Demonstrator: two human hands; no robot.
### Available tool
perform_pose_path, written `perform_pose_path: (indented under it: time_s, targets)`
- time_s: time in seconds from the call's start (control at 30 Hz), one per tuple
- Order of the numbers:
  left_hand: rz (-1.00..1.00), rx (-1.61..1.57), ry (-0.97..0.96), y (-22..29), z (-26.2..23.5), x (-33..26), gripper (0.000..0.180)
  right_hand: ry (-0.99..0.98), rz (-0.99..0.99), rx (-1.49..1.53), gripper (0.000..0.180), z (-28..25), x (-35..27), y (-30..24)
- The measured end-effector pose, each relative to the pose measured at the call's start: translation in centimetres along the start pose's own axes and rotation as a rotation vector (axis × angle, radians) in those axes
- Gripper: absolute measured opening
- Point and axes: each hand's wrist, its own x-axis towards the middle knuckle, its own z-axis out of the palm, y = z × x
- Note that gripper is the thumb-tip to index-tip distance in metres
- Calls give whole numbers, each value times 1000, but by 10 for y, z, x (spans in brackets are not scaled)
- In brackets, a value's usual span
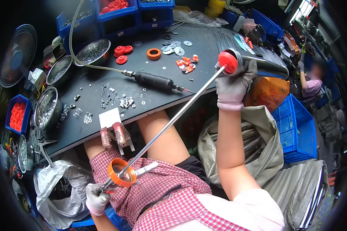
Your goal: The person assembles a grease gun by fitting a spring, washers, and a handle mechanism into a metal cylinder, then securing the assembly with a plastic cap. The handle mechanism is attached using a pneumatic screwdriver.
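Note:
My left hand [97, 198], in a pale work glove, is closed around the handle end of a caulking gun at the lower left. An orange ring cap [112, 169] and a light grey lever [146, 168] sit just beyond its fingers. From there a long metal rod [173, 119] slants up to the right, ending at a red plunger disc [228, 62]. The disc is at the open mouth of a dark tube [238, 57]; how far it reaches inside I cannot tell. My gloved right hand [235, 82] grips the tube near that mouth.
A black power screwdriver [154, 79] with a hose lies on the dark table [142, 104], near red discs, an orange ring [154, 54] and small hardware. Metal bowls [92, 53] line the left side. A blue crate [295, 133] and sacks [254, 146] stand right. Another person works far right.

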Motion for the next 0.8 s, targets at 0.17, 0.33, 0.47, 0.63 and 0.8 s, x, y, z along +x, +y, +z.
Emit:
perform_pose_path:
  time_s: [0.17, 0.33, 0.47, 0.63, 0.8]
  targets:
    - [34, 110, -112, 44, -19, 2, 32, 11, 142, -156, 65, 32, -81, 18]
    - [-4, 16, -275, 95, 29, 44, 23, -330, 332, -295, 80, 40, -159, 68]
    - [-145, -152, -313, 118, 43, 52, 22, -356, 229, -229, 81, 48, -171, 78]
    - [-124, -285, -341, 100, 45, 52, 38, -589, 121, -260, 73, 40, -166, 78]
    - [-34, -364, -380, 101, 50, 57, 40, -842, 110, -373, 69, 38, -162, 75]
